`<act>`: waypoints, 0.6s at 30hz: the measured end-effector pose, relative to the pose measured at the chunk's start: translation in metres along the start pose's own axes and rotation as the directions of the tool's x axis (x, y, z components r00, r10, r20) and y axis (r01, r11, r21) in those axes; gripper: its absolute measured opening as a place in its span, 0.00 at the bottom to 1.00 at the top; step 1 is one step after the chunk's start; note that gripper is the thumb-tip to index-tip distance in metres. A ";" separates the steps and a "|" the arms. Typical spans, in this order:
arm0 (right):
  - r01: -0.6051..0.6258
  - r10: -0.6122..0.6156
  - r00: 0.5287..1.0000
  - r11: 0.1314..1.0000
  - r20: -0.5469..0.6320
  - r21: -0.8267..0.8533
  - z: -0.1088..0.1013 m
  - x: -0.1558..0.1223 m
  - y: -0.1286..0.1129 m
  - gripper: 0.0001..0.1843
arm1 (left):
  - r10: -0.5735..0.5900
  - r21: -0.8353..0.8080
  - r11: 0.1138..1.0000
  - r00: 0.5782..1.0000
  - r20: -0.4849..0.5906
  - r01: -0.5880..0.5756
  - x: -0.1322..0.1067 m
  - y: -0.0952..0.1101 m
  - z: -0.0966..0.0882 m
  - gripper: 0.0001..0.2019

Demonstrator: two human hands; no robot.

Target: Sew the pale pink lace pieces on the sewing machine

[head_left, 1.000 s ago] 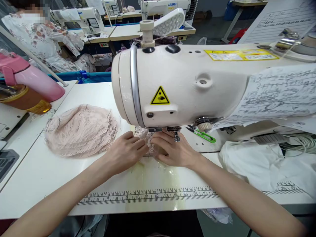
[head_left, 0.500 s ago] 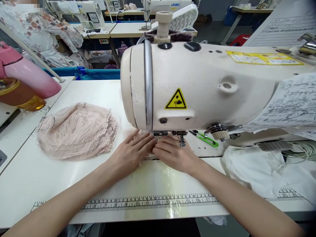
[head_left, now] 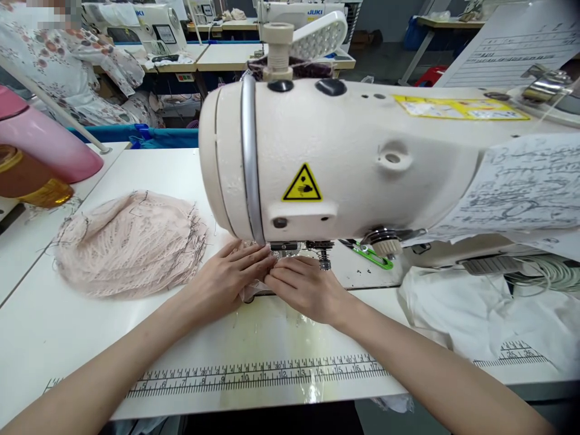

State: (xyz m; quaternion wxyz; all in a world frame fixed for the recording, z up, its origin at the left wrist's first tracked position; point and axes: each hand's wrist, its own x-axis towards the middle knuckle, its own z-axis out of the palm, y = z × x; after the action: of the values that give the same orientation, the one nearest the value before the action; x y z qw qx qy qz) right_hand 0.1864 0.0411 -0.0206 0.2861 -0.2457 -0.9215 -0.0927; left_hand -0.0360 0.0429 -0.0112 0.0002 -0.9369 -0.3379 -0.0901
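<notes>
Under the head of the sewing machine (head_left: 353,163), a small piece of pink lace fabric (head_left: 248,292) lies beside the presser foot, mostly hidden by my fingers and the machine. My left hand (head_left: 224,275) rests flat on the lace with its fingers stretched toward the foot. Close against its fingertips is my right hand (head_left: 308,287), its fingers bent and pressed together on the lace edge. To the left sits an oval stack of pink lace pieces (head_left: 131,248) with dark loose threads. Green thread snips (head_left: 374,257) lie right of the needle area, partly behind the machine's tension knob.
White cloth (head_left: 453,308) and a coil of pale cord (head_left: 541,272) lie at the right. A pink bottle (head_left: 54,145) and an amber bottle (head_left: 34,178) stand at left. A printed ruler (head_left: 254,379) runs along the table's front. A person in a floral top (head_left: 86,72) sits beyond.
The camera view has turned slightly, so machine and table appear further left. Both hands stay by the presser foot, and a little more lace shows below my left fingers.
</notes>
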 end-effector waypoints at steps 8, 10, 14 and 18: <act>-0.007 0.007 1.000 1.000 0.016 -0.015 0.000 0.003 0.001 0.11 | -0.021 -0.010 1.000 1.000 -0.011 0.021 0.001 -0.002 0.002 0.26; -0.017 0.017 1.000 0.999 0.022 -0.027 0.002 0.003 0.001 0.11 | -0.027 -0.003 1.000 0.999 -0.019 0.027 0.001 -0.003 0.003 0.26; -0.028 0.029 0.999 0.999 0.026 -0.022 0.006 0.002 0.001 0.10 | -0.034 0.013 0.999 0.999 -0.026 0.034 0.001 -0.003 0.004 0.26; -0.035 0.035 0.999 0.999 0.021 -0.016 0.006 0.000 0.002 0.11 | -0.037 0.033 0.999 0.999 -0.029 0.038 0.002 -0.002 0.003 0.26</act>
State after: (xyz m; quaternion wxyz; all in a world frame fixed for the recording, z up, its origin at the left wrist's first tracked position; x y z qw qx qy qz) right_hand 0.1849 0.0449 -0.0256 0.2761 -0.2649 -0.9193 -0.0921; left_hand -0.0347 0.0459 -0.0137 0.0188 -0.9288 -0.3569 -0.0978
